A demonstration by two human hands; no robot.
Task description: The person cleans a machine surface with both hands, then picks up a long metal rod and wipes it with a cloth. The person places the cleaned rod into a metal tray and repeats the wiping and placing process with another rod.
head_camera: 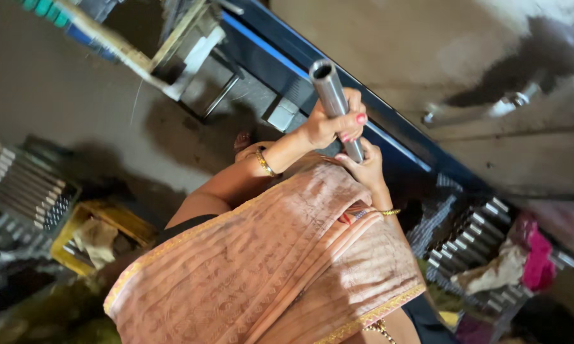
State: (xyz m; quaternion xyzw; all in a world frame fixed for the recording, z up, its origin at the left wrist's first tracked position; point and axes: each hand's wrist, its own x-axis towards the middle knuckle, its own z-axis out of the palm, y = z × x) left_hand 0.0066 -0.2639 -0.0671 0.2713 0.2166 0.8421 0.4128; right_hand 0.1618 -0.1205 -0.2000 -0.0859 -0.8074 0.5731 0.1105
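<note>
Both my hands grip a grey metal tube (pixel 328 86), which is hollow with its open end pointing up toward the camera. My left hand (pixel 330 124) wraps around the tube's middle, with red-painted nails and a gold bangle at the wrist. My right hand (pixel 365 169) holds the tube's lower end just below it, also with a gold bangle. A peach patterned cloth drape (pixel 268 267) hangs over my arms and body under the hands.
A crate of several similar metal tubes (pixel 475 239) lies at the right, with a white rag and a pink cloth (pixel 538 261) on it. Another tube rack (pixel 26 191) and a yellow crate (pixel 77 236) sit at left. A blue metal frame (pixel 287 54) runs behind the hands.
</note>
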